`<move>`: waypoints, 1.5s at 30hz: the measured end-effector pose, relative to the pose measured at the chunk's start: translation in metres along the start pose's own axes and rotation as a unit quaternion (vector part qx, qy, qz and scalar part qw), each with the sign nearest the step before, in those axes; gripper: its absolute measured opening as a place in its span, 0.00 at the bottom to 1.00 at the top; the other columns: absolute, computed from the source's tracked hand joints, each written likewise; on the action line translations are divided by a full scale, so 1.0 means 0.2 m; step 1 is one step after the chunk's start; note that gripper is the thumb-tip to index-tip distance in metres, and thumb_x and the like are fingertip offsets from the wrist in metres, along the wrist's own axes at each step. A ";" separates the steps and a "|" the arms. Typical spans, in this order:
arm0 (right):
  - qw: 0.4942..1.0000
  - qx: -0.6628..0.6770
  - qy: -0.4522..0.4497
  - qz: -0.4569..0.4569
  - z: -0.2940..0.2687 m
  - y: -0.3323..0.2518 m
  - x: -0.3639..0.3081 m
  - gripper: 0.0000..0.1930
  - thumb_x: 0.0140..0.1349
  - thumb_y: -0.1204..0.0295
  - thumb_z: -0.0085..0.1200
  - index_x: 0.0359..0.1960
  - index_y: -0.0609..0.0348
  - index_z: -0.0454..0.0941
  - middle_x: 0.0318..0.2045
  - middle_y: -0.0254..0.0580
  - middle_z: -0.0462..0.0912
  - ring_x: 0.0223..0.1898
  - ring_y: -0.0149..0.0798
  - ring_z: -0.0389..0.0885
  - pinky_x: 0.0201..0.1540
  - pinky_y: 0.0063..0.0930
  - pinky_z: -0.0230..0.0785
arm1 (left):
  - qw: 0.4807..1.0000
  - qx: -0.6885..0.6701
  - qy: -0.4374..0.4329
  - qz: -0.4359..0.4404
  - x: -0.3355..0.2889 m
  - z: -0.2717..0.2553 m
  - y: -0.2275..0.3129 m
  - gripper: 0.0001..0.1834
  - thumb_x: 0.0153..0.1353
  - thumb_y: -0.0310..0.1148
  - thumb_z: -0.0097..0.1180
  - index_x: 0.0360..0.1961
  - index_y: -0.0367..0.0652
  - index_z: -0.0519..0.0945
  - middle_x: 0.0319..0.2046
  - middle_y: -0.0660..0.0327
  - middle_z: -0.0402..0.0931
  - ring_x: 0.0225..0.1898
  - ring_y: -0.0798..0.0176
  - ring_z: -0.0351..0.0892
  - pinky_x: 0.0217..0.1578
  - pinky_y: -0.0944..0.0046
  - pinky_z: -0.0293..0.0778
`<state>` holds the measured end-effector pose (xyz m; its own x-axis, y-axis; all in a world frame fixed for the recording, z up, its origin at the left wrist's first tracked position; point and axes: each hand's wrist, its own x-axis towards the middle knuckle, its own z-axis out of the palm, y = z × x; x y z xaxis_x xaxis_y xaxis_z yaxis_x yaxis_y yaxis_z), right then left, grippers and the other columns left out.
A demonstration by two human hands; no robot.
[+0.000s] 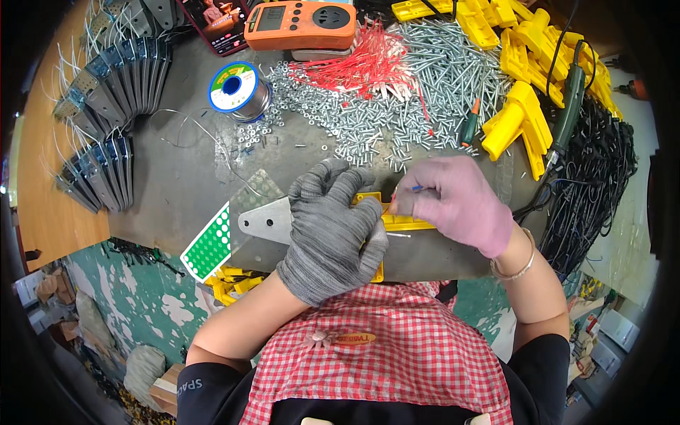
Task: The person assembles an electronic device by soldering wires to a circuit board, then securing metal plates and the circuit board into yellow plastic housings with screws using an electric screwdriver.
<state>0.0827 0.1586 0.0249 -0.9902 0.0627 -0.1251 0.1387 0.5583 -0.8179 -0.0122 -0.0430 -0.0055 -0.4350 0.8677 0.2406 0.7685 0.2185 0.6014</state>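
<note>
My left hand [333, 227], in a grey knit glove, is closed over a yellow plastic casing [407, 222] at the front of the bench. A grey metal plate with holes [265, 221] sticks out to the left from under that hand. My right hand [460, 205], in a pink glove, pinches at the casing's open side. Bits of thin red and blue wire show by its fingertips; their ends are hidden. A short pale strip [399, 235] lies just in front of the casing.
Loose screws [446, 67], nuts [297, 99] and red wires [365, 60] cover the back. Beside them are a solder spool [258, 103], orange meter [304, 25], screwdriver [470, 126], yellow casings [520, 120], soldering iron [569, 113] and black cables [588, 184]. Metal-plate assemblies [117, 85] line the left.
</note>
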 end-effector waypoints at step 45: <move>0.986 -0.041 0.133 -0.096 0.08 -0.07 -0.05 0.05 0.53 0.75 0.61 0.31 0.58 0.80 0.25 0.43 0.78 0.25 0.46 0.79 0.28 0.36 0.73 | 0.813 -0.492 -0.067 -0.304 0.10 -0.13 0.03 0.12 0.65 0.28 0.65 0.47 0.34 0.82 0.33 0.62 0.82 0.31 0.71 0.79 0.34 0.69 0.77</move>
<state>0.0909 0.1373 0.0277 -0.9694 0.1572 0.1887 -0.0437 0.6456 -0.7625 -0.0282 -0.0359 0.0226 -0.4884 0.7885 -0.3738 -0.3452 0.2189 0.9126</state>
